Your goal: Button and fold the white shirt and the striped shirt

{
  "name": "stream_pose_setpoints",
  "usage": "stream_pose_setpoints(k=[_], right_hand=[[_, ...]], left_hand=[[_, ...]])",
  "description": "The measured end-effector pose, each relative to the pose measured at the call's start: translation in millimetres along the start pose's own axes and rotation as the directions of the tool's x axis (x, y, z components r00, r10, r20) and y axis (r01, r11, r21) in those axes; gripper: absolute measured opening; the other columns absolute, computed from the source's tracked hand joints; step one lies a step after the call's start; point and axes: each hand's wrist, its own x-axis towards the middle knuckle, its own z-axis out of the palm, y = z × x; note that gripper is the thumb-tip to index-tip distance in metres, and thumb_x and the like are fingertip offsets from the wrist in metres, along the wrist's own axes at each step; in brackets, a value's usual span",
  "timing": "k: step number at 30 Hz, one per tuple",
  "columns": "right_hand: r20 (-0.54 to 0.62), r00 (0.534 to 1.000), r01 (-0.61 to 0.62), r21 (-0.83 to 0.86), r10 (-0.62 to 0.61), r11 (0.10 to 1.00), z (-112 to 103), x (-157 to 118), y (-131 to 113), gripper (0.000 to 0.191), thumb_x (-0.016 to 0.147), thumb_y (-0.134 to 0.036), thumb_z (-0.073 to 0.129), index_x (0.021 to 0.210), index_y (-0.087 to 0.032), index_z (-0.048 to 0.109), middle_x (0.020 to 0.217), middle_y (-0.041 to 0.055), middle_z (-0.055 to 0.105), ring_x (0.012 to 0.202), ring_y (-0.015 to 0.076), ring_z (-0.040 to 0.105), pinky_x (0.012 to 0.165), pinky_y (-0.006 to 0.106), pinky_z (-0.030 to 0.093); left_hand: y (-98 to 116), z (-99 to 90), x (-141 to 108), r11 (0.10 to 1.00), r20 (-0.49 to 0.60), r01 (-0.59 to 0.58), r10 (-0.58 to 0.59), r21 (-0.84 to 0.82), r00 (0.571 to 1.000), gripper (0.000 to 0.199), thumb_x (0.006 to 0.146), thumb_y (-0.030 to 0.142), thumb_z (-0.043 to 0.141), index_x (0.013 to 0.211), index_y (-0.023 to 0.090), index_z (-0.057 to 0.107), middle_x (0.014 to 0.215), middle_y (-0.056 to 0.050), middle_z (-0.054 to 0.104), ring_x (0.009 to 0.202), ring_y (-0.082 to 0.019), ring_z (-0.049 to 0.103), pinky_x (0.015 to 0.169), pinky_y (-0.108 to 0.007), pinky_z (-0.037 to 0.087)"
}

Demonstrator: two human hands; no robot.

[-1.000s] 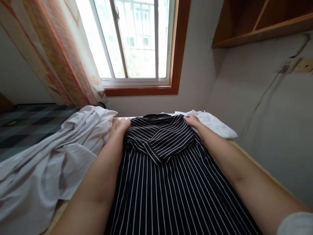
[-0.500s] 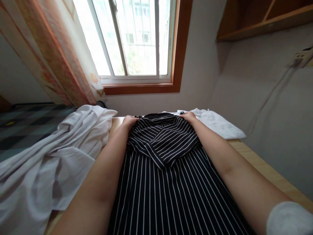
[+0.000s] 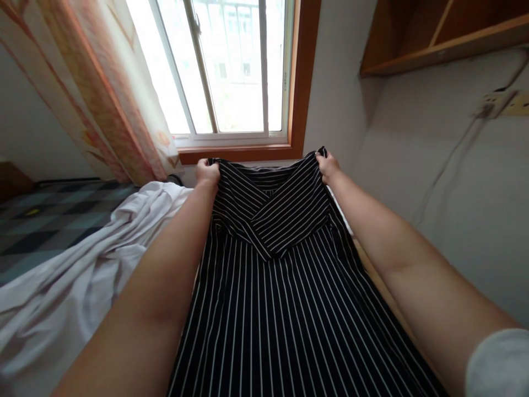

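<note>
A black dress with thin white stripes (image 3: 281, 298) stretches from the far side down past the bottom of the view. Its crossed top part is pulled taut between my hands and lifted at the upper edge. My left hand (image 3: 208, 173) is closed on the upper left corner. At the upper right corner, my right hand (image 3: 328, 167) pinches the fabric, a small tip of cloth poking up above the fingers. The lower end of the dress is out of view.
A crumpled white cloth (image 3: 107, 259) lies left of my left arm, beside a dark checked bedspread (image 3: 61, 212). Wooden table edge (image 3: 372, 270) shows at the right. Ahead are a window (image 3: 231, 71) and a curtain (image 3: 111, 82); a shelf (image 3: 438, 55) hangs upper right.
Both hands have risen and moved slightly apart, lifting the dress's top edge and pulling its loose folds straight. The white cloth behind it is now mostly hidden.
</note>
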Motion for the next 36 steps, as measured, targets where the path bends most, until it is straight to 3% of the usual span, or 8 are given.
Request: stream_pose_setpoints(k=[4, 7, 16, 20, 24, 26, 33, 36], right_hand=[[-0.056, 0.981, 0.191, 0.175, -0.184, 0.966, -13, 40, -28, 0.048, 0.103, -0.045, 0.027, 0.128, -0.014, 0.055, 0.117, 0.0089, 0.062, 0.110, 0.0210, 0.062, 0.087, 0.040, 0.052], [-0.026, 0.956, 0.285, 0.310, -0.291, 0.907, -25, 38, -52, 0.051, 0.101, -0.053, 0.026, 0.120, -0.018, 0.058, 0.115, 0.0054, 0.063, 0.114, 0.0217, 0.061, 0.088, 0.039, 0.052], [0.358, 0.905, 0.083, 0.382, -0.230, 0.921, -131, -134, -76, 0.032, 0.088, -0.054, 0.062, 0.109, -0.029, 0.062, 0.108, 0.0027, 0.070, 0.105, 0.0231, 0.065, 0.093, 0.045, 0.055], [0.547, 0.822, 0.112, 0.124, -0.162, 0.986, -190, -220, -66, 0.028, 0.091, -0.049, 0.060, 0.112, -0.031, 0.066, 0.108, 0.0022, 0.072, 0.107, 0.0248, 0.066, 0.096, 0.045, 0.055], [0.709, 0.699, 0.221, -0.092, -0.092, 0.971, -222, -286, -58, 0.038, 0.095, -0.042, 0.056, 0.130, -0.029, 0.062, 0.128, 0.0065, 0.066, 0.122, 0.0280, 0.059, 0.106, 0.048, 0.049], [0.745, 0.663, 0.258, -0.144, -0.067, 0.955, -229, -308, -53, 0.039, 0.095, -0.039, 0.056, 0.131, -0.028, 0.062, 0.131, 0.0079, 0.065, 0.122, 0.0287, 0.060, 0.105, 0.048, 0.049], [0.756, 0.651, 0.299, -0.174, -0.068, 0.938, -233, -333, -38, 0.040, 0.090, -0.028, 0.059, 0.129, -0.025, 0.064, 0.127, 0.0090, 0.067, 0.115, 0.0271, 0.065, 0.101, 0.046, 0.053], [0.745, 0.664, 0.336, -0.218, -0.066, 0.916, -232, -330, -35, 0.042, 0.089, -0.020, 0.053, 0.130, -0.027, 0.063, 0.124, 0.0062, 0.069, 0.113, 0.0257, 0.066, 0.099, 0.045, 0.054]], left_hand=[[32, -0.5, 24, 0.983, -0.141, -0.032, 0.006, -0.183, 0.990, 0.023, 0.088, 0.023, 0.054, 0.107, 0.012, 0.059, 0.102, -0.004, 0.068, 0.098, -0.014, 0.064, 0.081, -0.025, 0.048], [43, -13.1, 25, 0.956, 0.018, -0.111, 0.121, -0.273, 0.993, 0.033, 0.099, 0.028, 0.032, 0.103, 0.009, 0.058, 0.099, 0.001, 0.065, 0.100, -0.005, 0.058, 0.081, -0.025, 0.040], [10, -135.7, -88, 0.766, 0.425, 0.182, 0.130, -0.617, 0.896, 0.022, 0.077, 0.014, 0.067, 0.097, 0.018, 0.058, 0.088, 0.006, 0.065, 0.085, -0.007, 0.057, 0.080, -0.023, 0.043], [-11, -201.7, -152, 0.948, 0.651, -0.029, 0.240, -0.317, 0.720, 0.014, 0.084, 0.019, 0.066, 0.098, 0.018, 0.064, 0.090, 0.000, 0.067, 0.087, -0.011, 0.061, 0.078, -0.022, 0.048], [-15, -238.8, -204, 0.915, 0.849, -0.386, 0.293, -0.115, 0.441, 0.022, 0.088, 0.018, 0.056, 0.109, 0.020, 0.063, 0.105, -0.005, 0.071, 0.097, -0.018, 0.066, 0.086, -0.028, 0.054], [-14, -247.2, -226, 0.854, 0.876, -0.516, 0.298, -0.067, 0.380, 0.024, 0.085, 0.016, 0.053, 0.106, 0.021, 0.064, 0.110, -0.006, 0.071, 0.104, -0.020, 0.065, 0.092, -0.031, 0.053], [-25, -251.4, -267, 0.744, 0.829, -0.656, 0.284, 0.127, 0.482, 0.040, 0.089, 0.025, 0.050, 0.128, 0.021, 0.053, 0.116, -0.007, 0.068, 0.102, -0.022, 0.067, 0.087, -0.031, 0.055], [-23, -245.2, -271, 0.696, 0.831, -0.707, 0.316, 0.125, 0.458, 0.041, 0.091, 0.035, 0.052, 0.129, 0.022, 0.055, 0.120, -0.008, 0.066, 0.108, -0.024, 0.064, 0.092, -0.036, 0.054]])
